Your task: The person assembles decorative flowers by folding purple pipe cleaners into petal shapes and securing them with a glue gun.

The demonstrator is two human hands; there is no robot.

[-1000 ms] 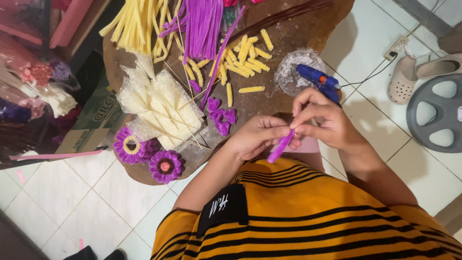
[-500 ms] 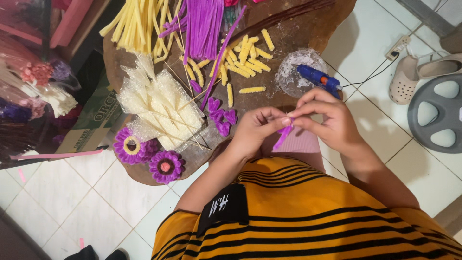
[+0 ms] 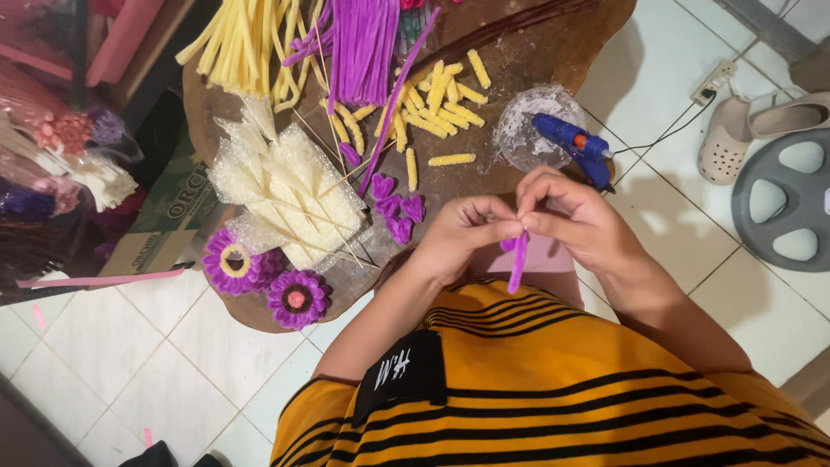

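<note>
While my left hand (image 3: 462, 232) and right hand (image 3: 566, 216) pinch a fuzzy purple pipe-cleaner stem (image 3: 517, 259) above my lap, its end now hangs straight down instead of slanting sideways, so the bending continues; a blue glue gun (image 3: 575, 145) rests just beyond.

Both my hands meet over lap: left hand (image 3: 462, 232) and right hand (image 3: 575, 220) pinch fuzzy purple pipe cleaner (image 3: 517, 264), its tail hanging down. Blue glue gun (image 3: 575, 145) lies just beyond on brown wooden board (image 3: 553, 60); purple pipe-cleaner flowers (image 3: 259, 277) at near-left edge.
</note>
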